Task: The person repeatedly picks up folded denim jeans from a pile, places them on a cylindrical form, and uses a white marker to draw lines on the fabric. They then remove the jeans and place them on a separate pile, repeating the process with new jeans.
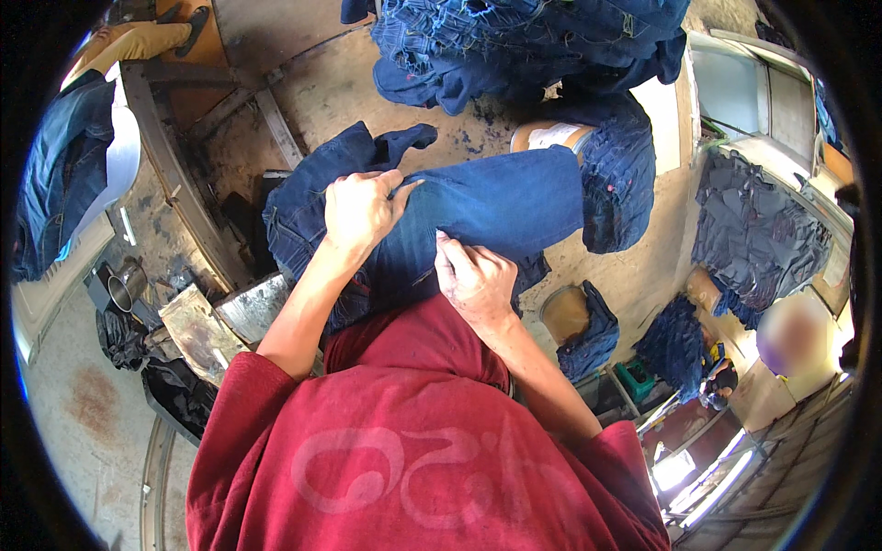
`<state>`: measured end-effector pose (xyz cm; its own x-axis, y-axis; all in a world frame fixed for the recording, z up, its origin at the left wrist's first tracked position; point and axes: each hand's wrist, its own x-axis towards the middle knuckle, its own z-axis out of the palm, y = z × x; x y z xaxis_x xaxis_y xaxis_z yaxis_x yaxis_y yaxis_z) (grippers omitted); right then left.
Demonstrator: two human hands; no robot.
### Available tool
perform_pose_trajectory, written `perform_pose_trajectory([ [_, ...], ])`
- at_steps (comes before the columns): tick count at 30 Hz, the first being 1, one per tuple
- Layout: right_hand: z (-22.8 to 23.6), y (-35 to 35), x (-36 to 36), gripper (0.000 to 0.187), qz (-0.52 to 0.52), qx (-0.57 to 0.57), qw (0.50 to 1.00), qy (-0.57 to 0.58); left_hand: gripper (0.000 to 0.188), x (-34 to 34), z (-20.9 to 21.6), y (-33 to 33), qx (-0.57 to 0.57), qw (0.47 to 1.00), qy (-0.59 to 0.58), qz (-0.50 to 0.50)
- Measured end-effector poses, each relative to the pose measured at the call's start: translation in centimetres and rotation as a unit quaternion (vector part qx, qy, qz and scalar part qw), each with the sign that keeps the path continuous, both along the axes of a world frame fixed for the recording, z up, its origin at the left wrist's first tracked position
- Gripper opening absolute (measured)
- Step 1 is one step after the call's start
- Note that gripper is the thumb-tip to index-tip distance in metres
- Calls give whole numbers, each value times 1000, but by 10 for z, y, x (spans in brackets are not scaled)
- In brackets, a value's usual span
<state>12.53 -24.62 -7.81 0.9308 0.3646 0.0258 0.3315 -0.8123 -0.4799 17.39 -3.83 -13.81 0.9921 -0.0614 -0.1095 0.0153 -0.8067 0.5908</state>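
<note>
A pair of blue jeans (pixel 505 197) lies across in front of me, one faded leg stretched flat toward the right. My left hand (pixel 361 213) is closed on the upper edge of the denim, its thumb pointing right. Lower and to the right, my right hand (pixel 478 280) pinches the lower part of the same leg between thumb and fingers. Darker bunched denim (pixel 308 197) spreads beyond and left of my left hand. Whatever lies under the jeans is hidden.
Denim is heaped high (pixel 524 41) at the far side. Jeans drape over a drum (pixel 556 138) at right, near stacked dark garments (pixel 758 230). A wooden frame (pixel 188 174) and metal cup (pixel 127 283) are left. A person's tan-trousered leg (pixel 133 44) shows far left.
</note>
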Motion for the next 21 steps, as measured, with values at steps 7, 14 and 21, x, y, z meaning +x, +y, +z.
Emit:
perform_pose_trajectory([
  [7,17,-13,-10,17,-95,99,981,135,34,5,13,0,-10,1000,8,14],
  [14,6,-69,-33,15,134,100,986,24,30,-91,66,-5,-1,988,-115,-99],
  [21,2,-84,-38,10,50,149,953,260,50,-196,45,28,44,965,17,-258],
])
